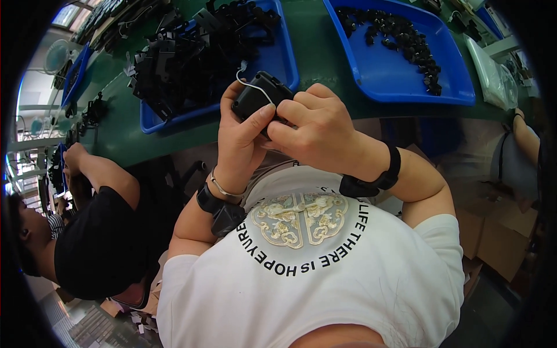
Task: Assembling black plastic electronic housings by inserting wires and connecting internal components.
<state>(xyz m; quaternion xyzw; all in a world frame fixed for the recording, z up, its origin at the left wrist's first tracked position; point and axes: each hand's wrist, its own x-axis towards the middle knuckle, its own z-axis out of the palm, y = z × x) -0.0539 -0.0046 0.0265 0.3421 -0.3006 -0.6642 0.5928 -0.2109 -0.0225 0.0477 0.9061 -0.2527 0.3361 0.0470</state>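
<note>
Holding black housing [255,98], both hands [241,136] [325,124] near tabletop gap [316,46] between tray edges [291,46].

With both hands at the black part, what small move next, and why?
Perhaps ease the white cable aside: it crosses the black part and reaches the left hand, with the right hand close by, so it might get pinched.

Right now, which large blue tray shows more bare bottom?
The right tray: its small black parts leave much bottom bare; larger black parts cover most of the left tray.
</note>
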